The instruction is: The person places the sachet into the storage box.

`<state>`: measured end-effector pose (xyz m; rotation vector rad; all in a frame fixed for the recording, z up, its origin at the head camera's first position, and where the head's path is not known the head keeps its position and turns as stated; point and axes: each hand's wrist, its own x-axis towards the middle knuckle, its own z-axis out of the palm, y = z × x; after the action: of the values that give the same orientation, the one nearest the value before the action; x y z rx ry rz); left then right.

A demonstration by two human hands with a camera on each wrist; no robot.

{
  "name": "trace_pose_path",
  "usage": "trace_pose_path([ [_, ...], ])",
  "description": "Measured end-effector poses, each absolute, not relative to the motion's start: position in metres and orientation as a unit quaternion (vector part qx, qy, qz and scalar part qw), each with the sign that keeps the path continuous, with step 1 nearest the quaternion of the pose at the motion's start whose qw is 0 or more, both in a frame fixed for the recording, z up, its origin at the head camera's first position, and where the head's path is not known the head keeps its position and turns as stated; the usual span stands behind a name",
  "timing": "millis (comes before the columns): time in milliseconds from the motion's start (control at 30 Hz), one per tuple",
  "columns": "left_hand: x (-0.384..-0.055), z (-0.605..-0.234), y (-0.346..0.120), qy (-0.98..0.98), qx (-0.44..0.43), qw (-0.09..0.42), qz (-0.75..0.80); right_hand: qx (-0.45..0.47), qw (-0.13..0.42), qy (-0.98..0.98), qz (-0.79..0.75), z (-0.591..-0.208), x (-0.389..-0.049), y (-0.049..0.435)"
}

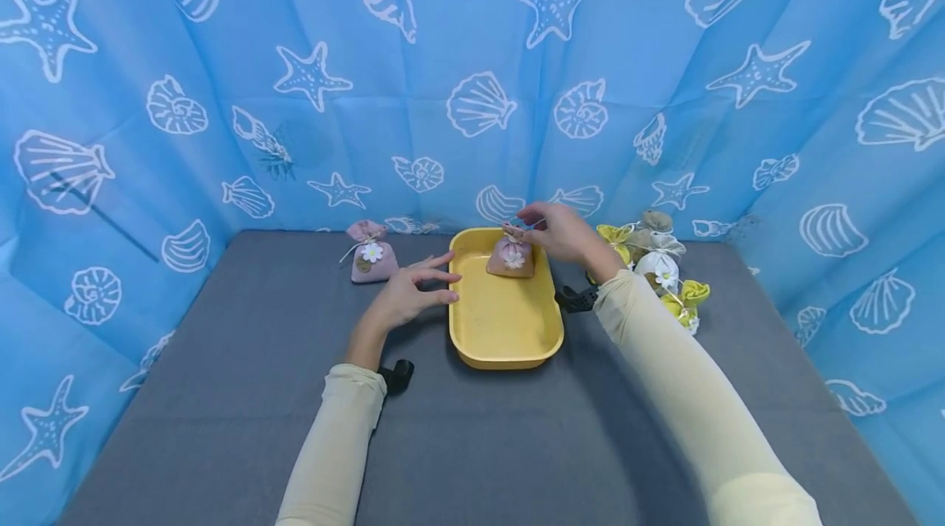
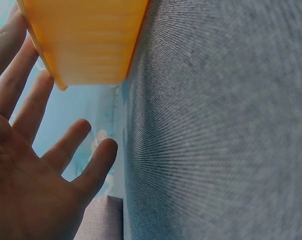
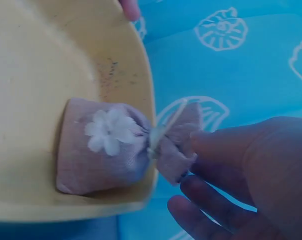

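Observation:
In the head view a yellow plastic tray (image 1: 505, 321) stands on the table. My right hand (image 1: 564, 235) is over its far right corner and pinches the gathered top of a dusty-pink drawstring pouch (image 3: 98, 150). A white flower decorates the pouch, whose body lies inside the tray with its neck at the rim. My left hand (image 1: 409, 292) has its fingers spread at the tray's left rim. Fingertips (image 2: 43, 82) meet that rim in the left wrist view. Beside this hand, a second pink pouch (image 1: 375, 267) with a white flower sits on the table.
Several yellow, white and grey pouches cluster right of the tray, among them a white pouch (image 1: 657, 267) and a yellow pouch (image 1: 682, 308). A grey cloth (image 1: 480, 444) covers the table. Behind and at both sides hangs a blue curtain (image 1: 443, 34) printed with shells and starfish.

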<state>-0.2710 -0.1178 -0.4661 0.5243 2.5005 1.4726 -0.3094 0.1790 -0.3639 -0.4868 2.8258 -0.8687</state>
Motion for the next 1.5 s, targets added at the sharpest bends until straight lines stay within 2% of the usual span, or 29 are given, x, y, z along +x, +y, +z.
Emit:
trace_pose_path([
  [133,-0.268,-0.466,-0.119,0.845,0.174,0.101,0.495,-0.14,0.061,0.938,-0.31,-0.36,-0.303,0.186],
  [400,-0.268,-0.467,-0.119,0.841,0.182,0.104,0.498,-0.097,0.0,0.941,-0.324,-0.352,-0.285,0.221],
  [600,-0.269,-0.466,-0.119,0.841,0.174,0.106,0.5,-0.049,-0.012,0.941,-0.334,-0.348,-0.274,0.247],
  [767,-0.271,-0.468,-0.118,0.842,0.173,0.11,0.499,-0.042,-0.008,0.944,-0.328,-0.357,-0.27,0.263],
  [1033,-0.272,-0.467,-0.118,0.844,0.178,0.108,0.494,-0.009,0.03,0.948,-0.316,-0.371,-0.271,0.273],
  [1267,-0.271,-0.466,-0.119,0.849,0.18,0.104,0.486,0.009,0.089,0.959,-0.269,-0.377,-0.273,0.278],
  [1500,-0.27,-0.465,-0.118,0.854,0.177,0.103,0.477,0.01,0.053,0.968,-0.246,-0.386,-0.273,0.278],
])
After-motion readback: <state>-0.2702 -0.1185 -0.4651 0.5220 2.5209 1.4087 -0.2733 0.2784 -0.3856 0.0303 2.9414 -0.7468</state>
